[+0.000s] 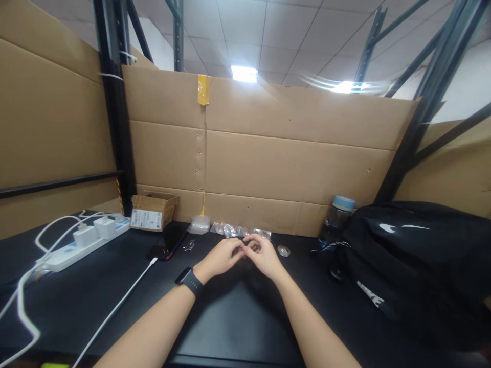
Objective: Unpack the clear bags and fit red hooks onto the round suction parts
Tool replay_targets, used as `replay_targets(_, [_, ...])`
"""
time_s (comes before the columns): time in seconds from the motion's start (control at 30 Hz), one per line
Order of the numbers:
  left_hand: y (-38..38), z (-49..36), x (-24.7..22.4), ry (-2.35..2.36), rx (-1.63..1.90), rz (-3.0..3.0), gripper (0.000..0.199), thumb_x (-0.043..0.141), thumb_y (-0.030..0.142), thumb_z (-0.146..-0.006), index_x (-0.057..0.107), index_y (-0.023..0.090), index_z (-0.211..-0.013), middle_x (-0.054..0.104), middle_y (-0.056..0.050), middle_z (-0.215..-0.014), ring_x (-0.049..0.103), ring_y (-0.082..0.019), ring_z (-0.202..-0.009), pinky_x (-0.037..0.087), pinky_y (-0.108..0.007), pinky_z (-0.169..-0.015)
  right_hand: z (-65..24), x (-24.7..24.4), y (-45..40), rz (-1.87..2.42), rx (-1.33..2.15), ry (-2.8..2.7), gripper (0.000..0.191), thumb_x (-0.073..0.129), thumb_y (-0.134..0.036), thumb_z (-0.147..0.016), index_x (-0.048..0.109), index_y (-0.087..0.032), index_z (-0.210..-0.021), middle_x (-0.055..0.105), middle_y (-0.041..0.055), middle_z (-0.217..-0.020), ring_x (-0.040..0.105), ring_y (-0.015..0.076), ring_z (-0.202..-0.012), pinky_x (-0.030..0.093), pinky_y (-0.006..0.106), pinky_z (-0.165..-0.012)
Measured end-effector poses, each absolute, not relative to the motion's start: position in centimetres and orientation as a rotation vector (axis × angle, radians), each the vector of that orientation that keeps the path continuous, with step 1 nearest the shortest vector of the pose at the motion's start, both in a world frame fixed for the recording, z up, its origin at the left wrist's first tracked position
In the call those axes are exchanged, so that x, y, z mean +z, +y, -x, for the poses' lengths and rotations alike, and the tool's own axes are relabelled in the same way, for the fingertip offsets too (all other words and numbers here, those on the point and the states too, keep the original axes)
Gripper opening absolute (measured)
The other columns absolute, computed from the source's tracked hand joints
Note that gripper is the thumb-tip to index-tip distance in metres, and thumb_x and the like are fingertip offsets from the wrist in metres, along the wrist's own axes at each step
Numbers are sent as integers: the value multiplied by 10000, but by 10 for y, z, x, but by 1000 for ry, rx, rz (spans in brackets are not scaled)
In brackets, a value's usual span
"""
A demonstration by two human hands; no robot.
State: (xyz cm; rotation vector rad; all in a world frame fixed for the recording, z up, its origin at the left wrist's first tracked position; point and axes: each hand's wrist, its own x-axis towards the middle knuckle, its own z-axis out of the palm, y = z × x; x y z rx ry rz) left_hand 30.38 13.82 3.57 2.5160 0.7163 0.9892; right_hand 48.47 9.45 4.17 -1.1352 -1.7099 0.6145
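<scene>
Above the black table, my left hand [224,256] and my right hand [264,255] meet with their fingertips pinched together. Whatever lies between the fingertips is too small or too hidden to make out. A dark smartwatch [189,281] is strapped on my left wrist. Just behind the hands lies a row of small clear plastic packets [232,230]. A small round clear piece [283,251] rests on the table right of my right hand. Left of my left hand is a small flat multicoloured item [189,246], its kind unclear.
On the left are a white power strip [65,257] with plugs, a white cable [118,306], a phone [168,242] and an open cardboard box [153,212]. A water bottle [333,225] and a black bag [418,255] stand right. Cardboard walls [268,163] enclose the table.
</scene>
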Motion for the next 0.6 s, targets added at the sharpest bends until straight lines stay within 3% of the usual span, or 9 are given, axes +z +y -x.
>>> replay_targets(0.1, [141, -304, 34, 741, 1089, -2405, 141, 539, 149, -882, 673, 175, -916, 707, -38, -888, 619, -162, -788, 430, -242, -735, -486, 45, 92, 1066, 521, -1789, 329, 742, -268, -758, 649, -216, -1070, 647, 6, -863, 614, 141, -743, 480, 241, -636])
replay_targets(0.23, [142, -305, 33, 723, 1103, -2264, 152, 523, 203, -917, 672, 172, -923, 714, -32, -877, 632, -161, -778, 440, -240, -724, -489, 44, 91, 1086, 387, -1838, 452, 804, -247, -672, 654, -237, -1099, 645, 50, -1094, 641, 184, -922, 516, 265, -695])
replay_targets(0.5, [158, -290, 36, 945, 1111, -2467, 240, 483, 311, -967, 657, 186, -857, 707, -58, -875, 630, -190, -807, 422, -266, -738, -498, 38, 100, 1190, 334, -1798, 458, 705, -187, -685, 635, -208, -1137, 681, 42, -997, 642, 161, -774, 541, 272, -681])
replay_targets(0.6, [172, -268, 36, 1199, 1027, -2499, 210, 528, 318, -929, 678, 189, -858, 714, -74, -882, 632, -201, -787, 410, -278, -719, -520, 38, 107, 1345, 172, -1754, 442, 689, -168, -675, 652, -208, -1114, 649, 63, -1076, 637, 188, -883, 532, 293, -769])
